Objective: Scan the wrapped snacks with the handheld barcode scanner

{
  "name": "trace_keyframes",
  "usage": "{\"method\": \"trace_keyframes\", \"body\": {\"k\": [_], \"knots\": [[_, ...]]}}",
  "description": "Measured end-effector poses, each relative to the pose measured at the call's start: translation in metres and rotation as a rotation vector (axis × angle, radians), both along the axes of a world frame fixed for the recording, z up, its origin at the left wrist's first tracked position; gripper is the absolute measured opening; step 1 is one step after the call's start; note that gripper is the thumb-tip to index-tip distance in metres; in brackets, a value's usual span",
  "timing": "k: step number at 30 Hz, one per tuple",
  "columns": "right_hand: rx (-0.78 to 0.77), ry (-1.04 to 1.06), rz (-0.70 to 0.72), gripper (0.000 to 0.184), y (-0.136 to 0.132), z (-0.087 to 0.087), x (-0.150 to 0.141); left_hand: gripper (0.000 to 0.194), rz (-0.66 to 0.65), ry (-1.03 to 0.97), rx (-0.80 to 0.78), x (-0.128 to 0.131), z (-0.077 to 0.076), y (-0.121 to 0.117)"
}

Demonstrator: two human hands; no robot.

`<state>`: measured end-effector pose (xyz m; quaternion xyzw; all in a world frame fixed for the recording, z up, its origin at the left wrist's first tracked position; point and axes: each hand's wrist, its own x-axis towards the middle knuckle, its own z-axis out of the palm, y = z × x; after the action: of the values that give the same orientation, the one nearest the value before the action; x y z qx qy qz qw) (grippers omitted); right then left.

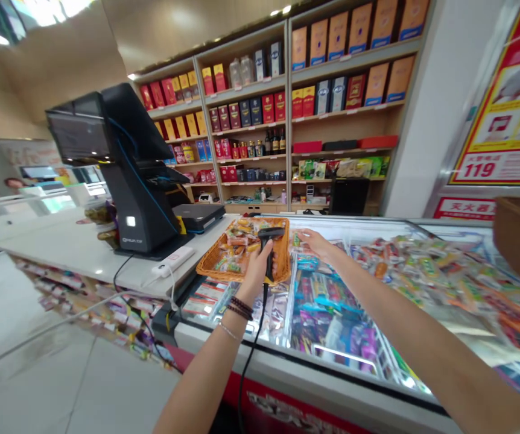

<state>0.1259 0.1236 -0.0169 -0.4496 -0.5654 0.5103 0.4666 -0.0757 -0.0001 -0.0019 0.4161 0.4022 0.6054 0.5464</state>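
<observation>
My left hand [260, 262] is closed around the handle of a black barcode scanner [271, 232], its head pointing right and its cord hanging down. Behind the scanner lies an orange wicker basket [206, 272] with several small wrapped snacks [235, 244] in it. Just right of the basket, my right hand [317, 244] has its fingers pinched together on a small wrapped snack [297, 239], little of which shows. Both hands are over the glass top of a chest freezer [296, 355], where colourful packets show through.
A black checkout terminal [140, 199] and a flat black device [199, 216] stand on the white counter [74, 247] at left. A white power strip [173, 261] trails cables. Many wrapped snacks [423, 277] cover the freezer's right side. Shelves of boxes [246, 114] line the back.
</observation>
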Motion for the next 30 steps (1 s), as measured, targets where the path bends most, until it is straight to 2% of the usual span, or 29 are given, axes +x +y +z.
{"method": "trace_keyframes", "body": {"k": [5, 9, 12, 15, 20, 25, 30], "knots": [[-0.034, 0.08, -0.155, 0.027, -0.019, -0.001, 0.056, 0.065, -0.191, 0.06, 0.048, 0.045, -0.01, -0.006], [0.0, 0.096, -0.259, 0.024, -0.027, 0.002, 0.087, 0.072, -0.271, 0.14, 0.106, 0.076, -0.021, -0.011], [0.034, 0.079, -0.297, 0.029, -0.03, 0.006, 0.103, 0.072, -0.302, 0.174, 0.129, 0.091, -0.024, -0.012], [0.052, 0.074, -0.313, 0.031, -0.032, 0.009, 0.114, 0.069, -0.322, 0.19, 0.138, 0.098, -0.024, -0.011], [0.035, 0.108, -0.34, 0.02, -0.033, 0.013, 0.123, 0.066, -0.359, 0.209, 0.15, 0.1, -0.022, -0.01], [0.058, 0.083, -0.349, 0.028, -0.03, 0.01, 0.126, 0.067, -0.351, 0.205, 0.146, 0.098, -0.02, -0.012], [0.061, 0.083, -0.35, 0.016, -0.028, 0.007, 0.126, 0.067, -0.362, 0.184, 0.132, 0.097, -0.019, -0.014]]}}
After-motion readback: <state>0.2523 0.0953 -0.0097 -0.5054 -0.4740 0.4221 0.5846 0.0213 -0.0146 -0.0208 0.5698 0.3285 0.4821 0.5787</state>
